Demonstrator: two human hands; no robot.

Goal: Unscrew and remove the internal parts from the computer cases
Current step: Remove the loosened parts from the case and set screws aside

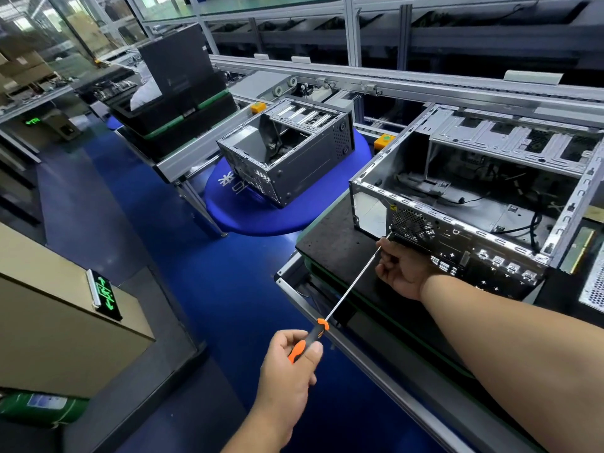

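An open metal computer case (510, 220) lies on a black mat (330, 243) at the right, its rear panel with fan grille facing me. My left hand (287, 364) grips the orange-and-black handle of a long screwdriver (349, 286). The shaft runs up and to the right, and its tip meets the rear panel just below the fan grille. My right hand (402, 266) reaches in from the right. Its curled fingers and thumb close round the shaft near the tip, against the case. Loose black cables lie inside the case. A second open case (294, 165) sits further back.
The second case rests on a round blue surface (248, 220). Black trays (176, 103) are stacked behind it beside an aluminium conveyor rail (392, 80). A beige cabinet with a green sign (104, 294) stands at the left. The floor between is blue.
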